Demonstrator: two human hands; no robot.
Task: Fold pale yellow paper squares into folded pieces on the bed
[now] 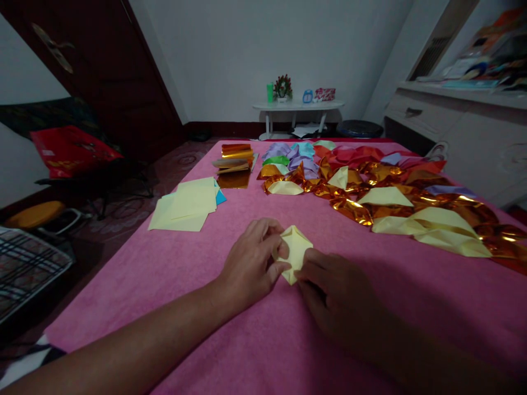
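Note:
Between my hands is a small yellow folded paper (295, 250), its edges turned inward into a pointed, roughly six-sided shape. My left hand (257, 255) grips its left edge, with the thumb low and the fingers curled over the top. At its lower right edge, my right hand (335, 291) pinches the paper between thumb and fingers. Both hands are just over the pink cloth (197, 323). Beyond my left hand lies a loose stack of pale yellow paper sheets (187, 206), with a blue corner showing underneath.
Shiny gold foil sheets (233, 180) are stacked at the back left. Many folded paper pieces (387, 197) in gold, yellow, purple and red spread over the right side. A white side table (298, 104) stands by the wall; a red bag (74, 149) rests on a chair at left.

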